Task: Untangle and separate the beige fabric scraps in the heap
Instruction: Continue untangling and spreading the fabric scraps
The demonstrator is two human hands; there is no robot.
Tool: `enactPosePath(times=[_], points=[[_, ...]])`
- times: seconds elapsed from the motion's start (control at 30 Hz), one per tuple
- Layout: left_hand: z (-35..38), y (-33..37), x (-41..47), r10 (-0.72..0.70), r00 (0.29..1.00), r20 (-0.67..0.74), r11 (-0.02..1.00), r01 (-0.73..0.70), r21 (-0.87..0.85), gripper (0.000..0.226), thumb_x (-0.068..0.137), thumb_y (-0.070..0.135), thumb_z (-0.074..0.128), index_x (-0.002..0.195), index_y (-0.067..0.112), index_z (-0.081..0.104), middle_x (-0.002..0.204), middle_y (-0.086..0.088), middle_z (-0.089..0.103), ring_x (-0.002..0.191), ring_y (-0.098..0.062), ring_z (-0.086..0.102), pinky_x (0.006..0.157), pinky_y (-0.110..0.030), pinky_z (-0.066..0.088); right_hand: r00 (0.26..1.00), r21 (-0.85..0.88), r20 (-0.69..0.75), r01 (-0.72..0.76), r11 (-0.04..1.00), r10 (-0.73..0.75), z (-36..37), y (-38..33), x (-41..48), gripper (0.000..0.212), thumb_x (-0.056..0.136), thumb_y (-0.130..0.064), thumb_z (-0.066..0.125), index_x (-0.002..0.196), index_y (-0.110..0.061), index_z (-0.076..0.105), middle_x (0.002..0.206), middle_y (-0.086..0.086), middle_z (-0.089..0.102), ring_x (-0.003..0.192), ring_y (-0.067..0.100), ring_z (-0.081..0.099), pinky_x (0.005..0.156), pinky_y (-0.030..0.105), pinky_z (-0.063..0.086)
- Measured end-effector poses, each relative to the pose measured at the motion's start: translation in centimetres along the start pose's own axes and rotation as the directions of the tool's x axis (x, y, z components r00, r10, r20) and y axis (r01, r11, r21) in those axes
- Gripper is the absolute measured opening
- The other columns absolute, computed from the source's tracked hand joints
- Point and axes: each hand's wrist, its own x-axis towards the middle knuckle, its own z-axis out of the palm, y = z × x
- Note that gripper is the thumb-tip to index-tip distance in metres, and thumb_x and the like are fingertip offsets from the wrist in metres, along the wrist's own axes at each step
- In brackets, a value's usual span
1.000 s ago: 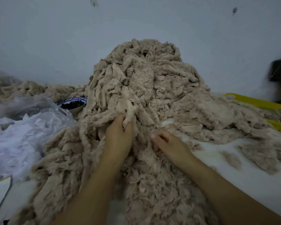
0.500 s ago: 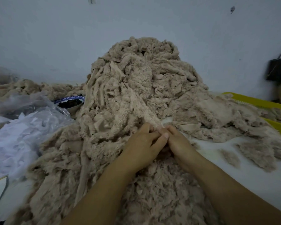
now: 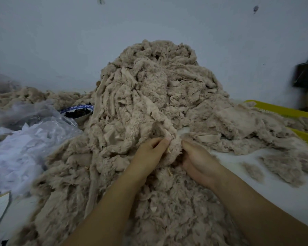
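- White tabletop [image 3: 256, 192] pushed against a plain grey-blue wall [image 3: 60, 41], pretty dim lighting.
- The heap [image 3: 149, 86] of beige fabric scraps sat dead centre, piled high against the wall and spilling toward the person.
- On the left were a clear plastic bag [image 3: 25, 148] of white bits and a blue-rimmed bowl [image 3: 78, 112] with something dark in it. On the right, a yellow crate [image 3: 283, 110] and a black bag [image 3: 306, 75] hanging.
- The left hand [image 3: 148, 155] had a tight grip, thumb and fingertips pinching a fluffy scrap [image 3: 174, 148] at the heap's foot.
- The right hand [image 3: 199, 162] was just beside it, its grip closed round the same scrap, fingers buried in the fluff.
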Motion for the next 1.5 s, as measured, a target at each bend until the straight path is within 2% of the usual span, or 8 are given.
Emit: enactPosePath(times=[0.23,0.43,0.67,0.83,1.0,1.13,1.33,1.5], points=[[1.0,-0.4,-0.4,0.171,0.985,-0.001,0.962,-0.167,0.214,0.032,0.093,0.035,0.060,0.073,0.014,0.046,0.062,0.013,0.044,0.053,-0.005,0.038,0.052,-0.018,0.032,0.985,-0.374,-0.117,0.074,0.925,-0.126,0.1,0.0,0.0,0.061,0.081,-0.078,0.051,0.088,-0.020,0.068,0.085,0.009,0.070,0.088,0.025,0.068,0.091,0.044,0.052],[0.7,0.1,-0.6,0.214,0.976,-0.030,0.960,-0.205,0.190,0.039,0.094,0.032,0.060,0.069,0.015,0.036,0.062,0.009,0.034,0.052,-0.007,0.031,0.049,-0.021,0.026,0.956,-0.358,-0.269,0.013,0.934,-0.116,-1.2,0.6,1.1,0.024,0.104,-0.041,0.041,0.103,-0.028,0.061,0.106,0.000,0.066,0.097,0.018,0.064,0.087,0.041,0.054],[-1.2,0.2,-0.1,0.175,0.975,-0.140,0.971,-0.147,0.189,0.035,0.091,0.030,0.062,0.072,0.020,0.035,0.063,0.005,0.035,0.051,-0.007,0.030,0.047,-0.021,0.027,0.913,0.103,-0.392,0.163,0.981,-0.111,-2.6,-1.7,0.6,0.038,0.105,-0.031,0.044,0.075,-0.011,0.055,0.059,0.003,0.061,0.048,0.012,0.059,0.046,0.024,0.050],[-0.1,1.1,-1.0,0.222,0.974,0.043,0.974,-0.223,0.024,0.015,0.094,0.044,0.061,0.089,0.031,0.063,0.089,-0.002,0.067,0.077,-0.017,0.062,0.071,-0.035,0.052,0.994,-0.336,-0.061,0.067,0.940,-0.093,-0.7,0.5,0.7,0.053,0.079,-0.079,0.050,0.110,-0.041,0.070,0.116,-0.003,0.072,0.108,0.014,0.068,0.093,0.040,0.055],[-1.0,1.5,-0.8,0.134,0.989,0.067,0.970,-0.117,-0.214,0.030,0.088,0.039,0.057,0.108,0.058,0.069,0.114,0.034,0.066,0.107,0.012,0.061,0.088,-0.020,0.053,0.997,-0.263,-0.048,0.041,0.964,-0.056,-0.6,0.1,0.5,0.031,0.096,-0.045,0.055,0.102,-0.017,0.067,0.081,0.004,0.073,0.065,0.015,0.069,0.053,0.028,0.052],[-0.6,0.9,-0.3,0.155,0.984,0.086,0.971,-0.168,0.169,0.017,0.100,0.038,0.053,0.107,0.044,0.068,0.102,0.018,0.070,0.095,-0.001,0.065,0.076,-0.017,0.054,0.974,-0.352,-0.076,0.172,0.920,-0.211,-0.5,0.3,0.4,0.026,0.096,-0.034,0.053,0.078,-0.039,0.071,0.075,-0.005,0.073,0.068,0.012,0.070,0.058,0.030,0.056],[-1.9,0.1,0.1,0.087,0.996,-0.026,0.766,-0.050,0.640,0.010,0.093,0.031,0.061,0.089,0.021,0.061,0.087,-0.005,0.060,0.098,-0.033,0.058,0.085,-0.042,0.049,0.928,0.090,-0.311,0.243,0.966,-0.204,-1.8,-1.4,0.8,0.018,0.100,-0.019,0.051,0.089,-0.014,0.065,0.076,0.001,0.068,0.063,0.010,0.065,0.057,0.026,0.055],[-2.5,0.4,-0.2,0.146,0.941,-0.306,0.957,-0.057,0.284,0.022,0.095,0.009,0.049,0.107,0.020,0.063,0.079,-0.005,0.063,0.054,-0.003,0.052,0.048,-0.020,0.043,0.952,0.323,-0.272,0.226,0.919,-0.139,-2.0,-1.9,0.4,0.012,0.098,-0.011,0.048,0.090,-0.010,0.057,0.081,0.006,0.066,0.066,0.013,0.066,0.058,0.024,0.056]])
